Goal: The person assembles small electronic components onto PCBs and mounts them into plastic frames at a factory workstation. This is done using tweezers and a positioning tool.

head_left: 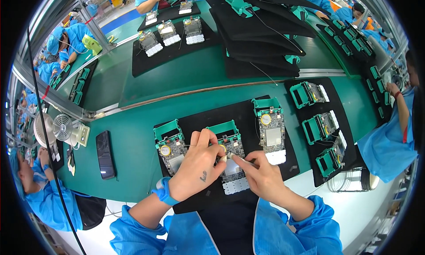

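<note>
In front of me a circuit board (234,166) with a teal plastic frame (227,128) lies on a black mat (201,194), partly covered by my hands. My left hand (199,162) is closed in a pinch over its left side, by a round yellow part; what the fingertips grip is hidden. From the right, my right hand (264,177) meets it with the index finger stretched to the board and the other fingers curled in. White covers show on fingertips. Similar boards lie either side: a left board (173,159), partly behind my left hand, and a right board (272,133).
More framed boards lie on a second black mat (328,84) at right. A phone (105,154) and small fan (63,126) stand left. Across the divider are a mat with boards (155,64) and stacked black sheets (261,60). Co-workers sit at left, right and far side.
</note>
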The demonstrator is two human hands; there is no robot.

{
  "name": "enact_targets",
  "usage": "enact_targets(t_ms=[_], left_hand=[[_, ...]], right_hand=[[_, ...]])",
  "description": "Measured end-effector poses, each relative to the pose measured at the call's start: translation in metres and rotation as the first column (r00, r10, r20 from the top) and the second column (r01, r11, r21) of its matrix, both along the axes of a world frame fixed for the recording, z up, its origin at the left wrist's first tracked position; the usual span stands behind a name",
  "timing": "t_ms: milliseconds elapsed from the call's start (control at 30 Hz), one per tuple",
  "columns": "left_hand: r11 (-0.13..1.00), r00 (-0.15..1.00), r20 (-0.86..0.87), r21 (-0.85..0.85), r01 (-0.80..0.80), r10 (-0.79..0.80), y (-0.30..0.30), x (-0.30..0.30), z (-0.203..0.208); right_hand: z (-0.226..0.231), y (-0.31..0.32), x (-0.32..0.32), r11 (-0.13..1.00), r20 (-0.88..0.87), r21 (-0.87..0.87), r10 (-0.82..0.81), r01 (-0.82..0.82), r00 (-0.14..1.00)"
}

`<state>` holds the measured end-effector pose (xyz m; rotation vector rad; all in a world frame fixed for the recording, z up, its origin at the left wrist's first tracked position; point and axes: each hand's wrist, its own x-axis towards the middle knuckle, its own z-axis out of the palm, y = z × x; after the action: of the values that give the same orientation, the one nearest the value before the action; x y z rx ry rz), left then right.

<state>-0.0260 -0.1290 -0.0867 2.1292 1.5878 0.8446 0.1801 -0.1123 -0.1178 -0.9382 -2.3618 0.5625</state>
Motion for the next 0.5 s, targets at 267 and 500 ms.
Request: enact_targets(t_ms=[267,500], left_hand=[[1.000,1.000,0.012,0.016,-0.017,0.016,-0.004,0.004,-0.005],[0.969,0.976,-0.154,0.217,-0.118,0.153,0.007,-0.001,0.000]], right_hand=[[-0.015,-0.008,-0.008,0.934,0.129,0.358,-0.050,0.001,0.990],[-0.010,0.030,0.018,0.914,-0.087,0.168,-0.358,0.368,0.930]])
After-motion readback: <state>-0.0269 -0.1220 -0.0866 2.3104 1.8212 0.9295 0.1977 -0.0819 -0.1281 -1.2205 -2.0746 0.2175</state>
